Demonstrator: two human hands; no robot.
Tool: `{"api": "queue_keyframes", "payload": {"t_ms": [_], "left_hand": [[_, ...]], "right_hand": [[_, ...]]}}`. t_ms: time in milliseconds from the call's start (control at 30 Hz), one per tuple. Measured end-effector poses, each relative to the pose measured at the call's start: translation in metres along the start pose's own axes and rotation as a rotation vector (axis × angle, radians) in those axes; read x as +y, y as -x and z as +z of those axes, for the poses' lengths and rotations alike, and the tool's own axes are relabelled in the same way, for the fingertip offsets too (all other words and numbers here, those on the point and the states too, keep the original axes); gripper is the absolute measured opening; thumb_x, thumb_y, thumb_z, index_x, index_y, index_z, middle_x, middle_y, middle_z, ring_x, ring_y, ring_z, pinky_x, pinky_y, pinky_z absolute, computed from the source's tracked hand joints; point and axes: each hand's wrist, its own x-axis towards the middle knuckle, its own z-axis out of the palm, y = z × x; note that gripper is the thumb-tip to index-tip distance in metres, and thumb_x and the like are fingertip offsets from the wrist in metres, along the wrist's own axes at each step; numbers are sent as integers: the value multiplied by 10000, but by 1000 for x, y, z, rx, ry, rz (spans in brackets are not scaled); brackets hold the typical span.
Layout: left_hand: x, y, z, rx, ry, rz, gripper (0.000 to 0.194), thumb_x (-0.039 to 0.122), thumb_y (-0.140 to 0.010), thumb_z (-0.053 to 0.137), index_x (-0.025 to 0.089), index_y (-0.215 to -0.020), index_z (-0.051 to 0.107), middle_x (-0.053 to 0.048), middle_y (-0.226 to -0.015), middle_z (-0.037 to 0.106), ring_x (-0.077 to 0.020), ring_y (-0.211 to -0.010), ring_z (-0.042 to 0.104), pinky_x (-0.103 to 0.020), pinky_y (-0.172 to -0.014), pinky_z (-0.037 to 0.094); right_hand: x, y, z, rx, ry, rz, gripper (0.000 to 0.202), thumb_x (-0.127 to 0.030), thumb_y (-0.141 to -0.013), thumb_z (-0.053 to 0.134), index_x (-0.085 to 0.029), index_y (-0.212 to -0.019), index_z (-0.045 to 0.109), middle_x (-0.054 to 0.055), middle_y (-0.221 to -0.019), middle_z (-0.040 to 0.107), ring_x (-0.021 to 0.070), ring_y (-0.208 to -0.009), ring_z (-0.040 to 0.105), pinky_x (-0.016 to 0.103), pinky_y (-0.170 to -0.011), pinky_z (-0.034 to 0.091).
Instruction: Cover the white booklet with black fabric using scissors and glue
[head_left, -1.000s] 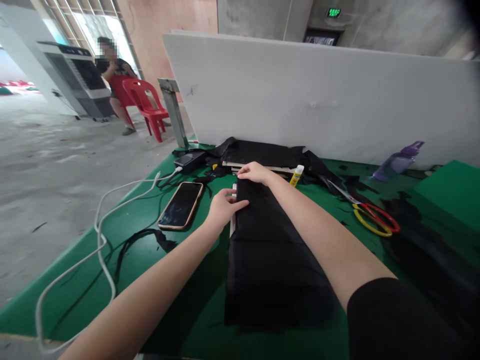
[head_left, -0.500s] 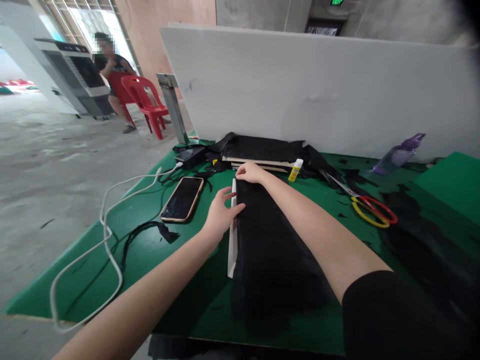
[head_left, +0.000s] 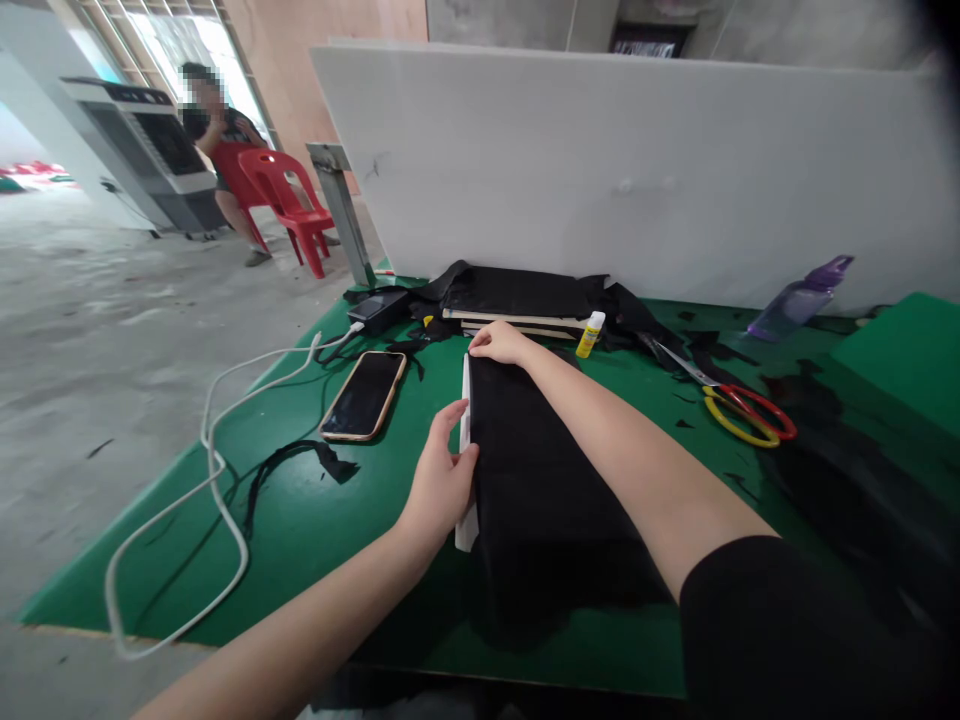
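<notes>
A length of black cloth (head_left: 540, 470) lies over a flat piece on the table, and a white strip (head_left: 466, 530) shows along its left edge. My right hand (head_left: 501, 343) is closed at the far left corner, finger and thumb pinching the cloth there. Nearer to me, my left hand (head_left: 439, 475) rests against the left edge. Its thumb touches the cloth's border, and its index finger, held apart from the thumb, touches the white strip. The remaining left fingers are mostly hidden.
Left lie a phone (head_left: 365, 396), a white cable (head_left: 214, 440) and a black scrap (head_left: 300, 455). Behind stand a glue stick (head_left: 590, 336) and a black-covered stack (head_left: 525, 292). Scissors (head_left: 739, 408) and a purple bottle (head_left: 799, 300) are right. A person (head_left: 225, 130) sits beyond the table.
My left hand has slid a little toward me along the left edge, its thumb drawing back to the cloth's border. My right hand keeps its pinch at the far corner.
</notes>
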Motion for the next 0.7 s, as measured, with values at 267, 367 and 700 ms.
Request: {"api": "queue_keyframes", "payload": {"t_ms": [267,367,700], "left_hand": [[-2,-1,9,139,292,-213,475,193,-849,580,260,-1277,382,-90,-1418,414,-192,-1051,596,-292,-771,558],[2,1,9,157,249,-230,448,195,-851,585,242,-1253,392,-102,-1379,448,-161,-931,631,-254,-689,559],[13,9,9,44,250,-210,441,250,-796,660,177,-1183,460,-96,-1106,616,-175,-887,658,-296,-765,554]], "right_hand": [[12,-5,5,60,-179,34,141,-171,-762,665,-139,-885,726,88,-912,730,150,-816,664,273,-804,485],[12,-5,5,68,-236,45,115,-162,-747,677,-141,-849,726,85,-887,728,154,-809,658,295,-823,480],[10,12,-5,188,-512,82,190,-238,-808,629,-152,-973,666,45,-926,704,115,-792,630,276,-814,481]]}}
